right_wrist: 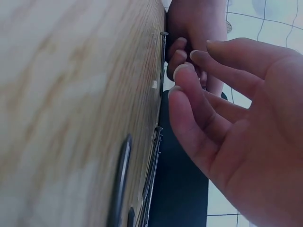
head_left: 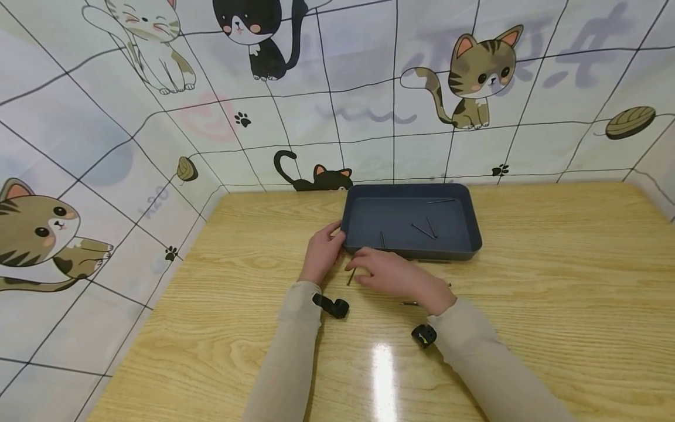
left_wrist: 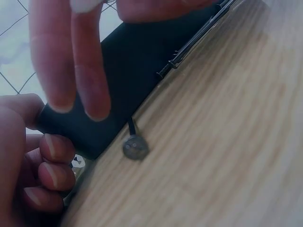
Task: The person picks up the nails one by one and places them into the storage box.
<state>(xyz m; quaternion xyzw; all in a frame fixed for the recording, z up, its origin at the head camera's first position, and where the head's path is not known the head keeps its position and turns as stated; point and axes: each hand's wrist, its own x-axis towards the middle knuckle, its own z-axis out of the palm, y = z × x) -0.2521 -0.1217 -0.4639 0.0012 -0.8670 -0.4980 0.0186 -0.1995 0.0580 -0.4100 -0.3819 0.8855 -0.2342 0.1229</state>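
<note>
Faint grey and pink lettering (head_left: 153,202) on a cat-printed wall covering (head_left: 364,117) is too blurred to read with certainty, and a yellow mark on the right wrist camera (head_left: 424,336) is too small to make out, as a person works at a wood-grain table (head_left: 211,351) with a dark blue-grey rectangular tray (head_left: 469,254) and slim metal nails. The left hand (head_left: 321,253) grips the tray at its 8 o'clock corner, fingers curled in against it. The right hand (head_left: 392,274) hangs before the tray's near wall, toward 6 to 7 o'clock, its grasp released and its fingers loosely bent around nothing visible. A loose nail (head_left: 351,276) lies on the table near that tray corner, at 4 o'clock from the left hand and 9 o'clock from the right, just beside the right fingertips; whether they touch it cannot be told. More nails rest on the tabletop, one (head_left: 435,262) along the near wall at about 2 to 3 o'clock from the right hand, another (head_left: 409,303) at 5 o'clock. Inside the tray lie several nails (head_left: 423,231), two of them at its 7 o'clock side.
</note>
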